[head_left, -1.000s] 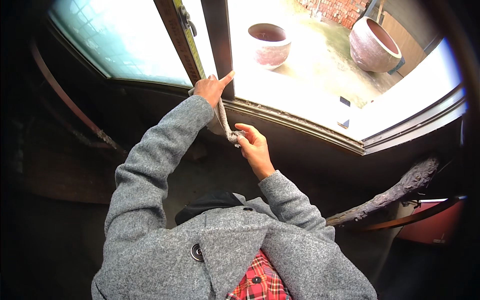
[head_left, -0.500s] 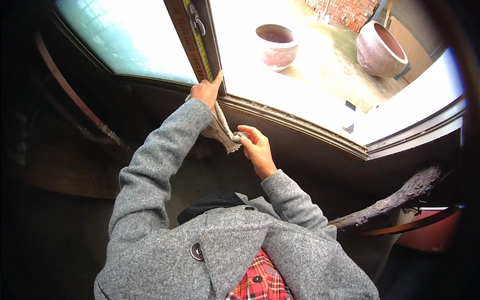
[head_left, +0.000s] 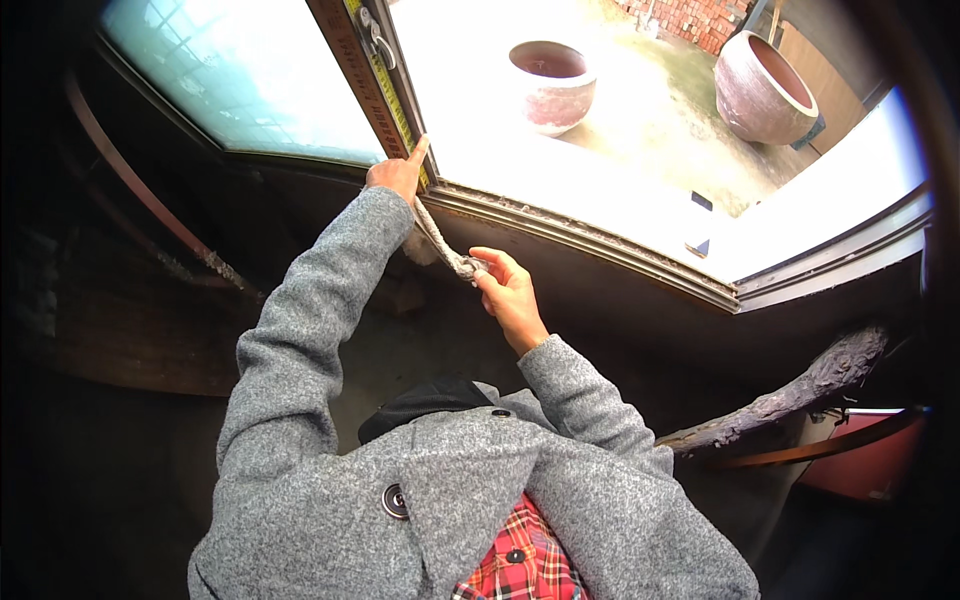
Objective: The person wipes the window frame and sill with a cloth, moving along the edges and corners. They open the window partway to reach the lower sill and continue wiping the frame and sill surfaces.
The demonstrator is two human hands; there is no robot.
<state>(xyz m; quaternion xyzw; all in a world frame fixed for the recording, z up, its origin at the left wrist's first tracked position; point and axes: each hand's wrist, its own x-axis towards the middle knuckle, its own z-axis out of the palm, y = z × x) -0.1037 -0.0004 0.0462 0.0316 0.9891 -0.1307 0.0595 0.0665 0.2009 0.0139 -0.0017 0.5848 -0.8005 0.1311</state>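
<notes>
A greyish-white cloth (head_left: 436, 235), bunched and twisted like a rope, stretches between my hands below the window's lower track. My left hand (head_left: 397, 178) is at the bottom corner of the sliding window sash (head_left: 398, 110), its index finger stretched up against the sash edge. The other fingers curl out of sight, and the cloth's upper end runs in under that hand. My right hand (head_left: 512, 297), lower and to the right, pinches the cloth's other end between thumb and fingers. A metal latch (head_left: 377, 45) and a yellow strip (head_left: 397, 105) show on the sash.
The window track (head_left: 590, 244) runs right to a corner in the frame. Frosted glass (head_left: 250, 80) fills the left side. Outside stand two large round pots, one upright (head_left: 553, 88) and one tilted (head_left: 765, 90). A rough branch (head_left: 790, 395) and a red box (head_left: 860, 455) are at lower right.
The sash and my left hand have shifted slightly left. The cloth, which hung wide with a loose frayed edge, is now narrower and more drawn out between my hands. My right hand keeps its pinch.
</notes>
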